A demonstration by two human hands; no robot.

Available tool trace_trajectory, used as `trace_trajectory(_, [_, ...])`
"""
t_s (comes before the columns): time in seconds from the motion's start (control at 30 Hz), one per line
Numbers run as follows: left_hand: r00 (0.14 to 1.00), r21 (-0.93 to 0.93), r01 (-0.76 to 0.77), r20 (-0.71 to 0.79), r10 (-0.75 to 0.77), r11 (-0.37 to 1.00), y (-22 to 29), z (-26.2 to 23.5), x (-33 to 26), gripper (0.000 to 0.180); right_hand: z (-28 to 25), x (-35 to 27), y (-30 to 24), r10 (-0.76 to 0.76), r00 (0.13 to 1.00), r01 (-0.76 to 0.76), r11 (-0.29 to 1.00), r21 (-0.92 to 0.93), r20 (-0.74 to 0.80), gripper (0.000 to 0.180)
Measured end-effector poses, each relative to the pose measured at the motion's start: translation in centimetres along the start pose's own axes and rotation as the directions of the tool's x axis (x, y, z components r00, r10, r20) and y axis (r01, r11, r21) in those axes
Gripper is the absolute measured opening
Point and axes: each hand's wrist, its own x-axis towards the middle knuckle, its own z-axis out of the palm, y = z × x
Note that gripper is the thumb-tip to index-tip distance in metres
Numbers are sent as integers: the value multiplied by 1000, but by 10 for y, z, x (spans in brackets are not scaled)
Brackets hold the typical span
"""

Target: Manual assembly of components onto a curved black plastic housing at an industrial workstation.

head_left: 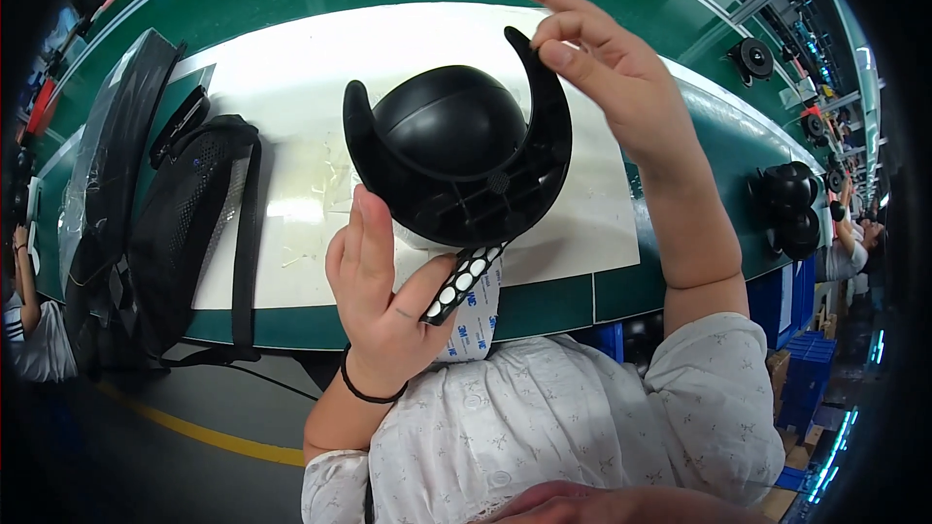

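Observation:
A black plastic part [544, 160] with two curved horns stands on the white sheet, a glossy black dome [451, 121] set between the horns. At the tip of its right horn, my right hand [621, 78] has thumb and index finger pinched together at the edge; anything small between them is hidden. The other fingers of that hand stretch away. My left hand [374, 296] is low at the part's near left side. Between its thumb and fingers it holds a black strip with round white pads [466, 281]. A white printed backing paper [476, 320] hangs just below.
A white sheet [301, 223] covers part of the green table [388, 325]. On the left lie a black mesh bag [189, 204] and a plastic-wrapped black item [126, 136]. Black round parts [791, 209] sit at the right, above blue bins [806, 374]. Other people work at both sides.

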Motion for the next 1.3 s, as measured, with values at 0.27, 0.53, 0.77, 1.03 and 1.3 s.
trace_trajectory(0.27, [1000, 23, 7, 24, -8, 1000, 1, -2, -1, 25, 2, -6, 13, -343, 939, 304, 834, -460, -1, 22])
trace_trajectory(0.53, [999, 30, -23, 29, 22, 999, 0, 1, 3, 25, -1, -16, 23, -350, 937, 324, 881, -345, -13, 35])
trace_trajectory(0.77, [1000, -33, 7, -1, -7, 999, -3, -4, -3, 24, 9, 14, 5, 338, 888, -455, 750, 480, 313, 26])
trace_trajectory(1.03, [993, -107, 89, 86, -80, 990, -4, -7, -4, 23, -45, 99, 95, -27, 882, -196, 887, -419, -471, 19])
trace_trajectory(1.3, [966, -76, 151, 224, -130, 986, -2, -8, 1, 20, -53, 99, 218, 156, 965, -259, 404, -877, -213, 38])
